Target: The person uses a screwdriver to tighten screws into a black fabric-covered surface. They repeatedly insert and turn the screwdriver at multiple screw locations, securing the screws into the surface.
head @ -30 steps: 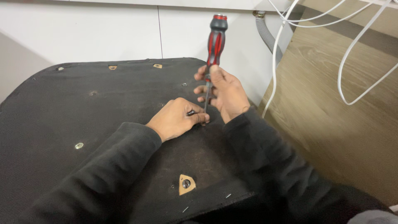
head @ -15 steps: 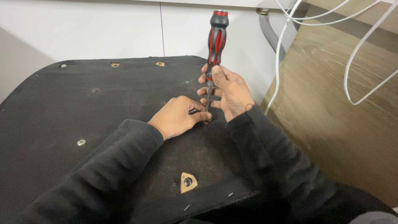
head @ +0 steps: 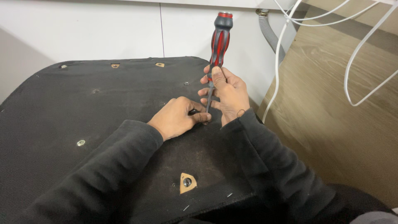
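From the head view, the right hand (head: 226,95) is wrapped around the lower end of a red and black screwdriver (head: 218,39), fingers closed about the base of the handle and the top of the shaft. The tool stands nearly upright, its tip down on the black fabric-covered panel (head: 83,108). Just left of the tip, the left hand (head: 176,118) rests on the panel, thumb and forefinger pinched shut on a small dark piece (too small to tell what it is) right beside the shaft. Nearer the camera than the tip, a wooden triangular cut-out with a bolt (head: 187,182) shows in the panel. Right of the screwdriver hang white cables (head: 275,79) and a grey ribbed hose (head: 269,35).
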